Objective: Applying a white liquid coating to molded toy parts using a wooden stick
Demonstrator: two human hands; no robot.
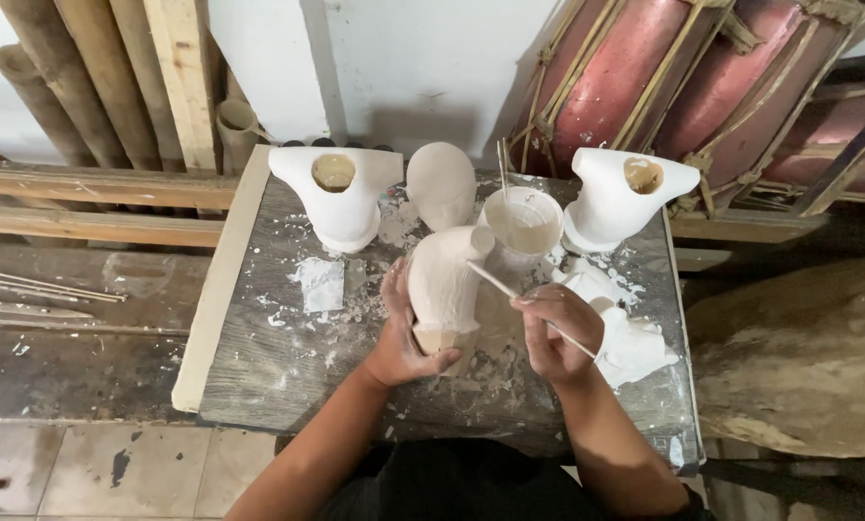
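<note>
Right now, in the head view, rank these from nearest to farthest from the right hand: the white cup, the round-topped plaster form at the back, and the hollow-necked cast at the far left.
From the right hand:
1. White cup, just beyond it, centre-right.
2. Round-topped plaster form, behind the cup, centre back.
3. Hollow-necked cast, back left corner of the board.

Both forearms are bare right up to the elbows, left hand (405,333) and right hand (558,333) gloveless, with dark clothing below.
</note>
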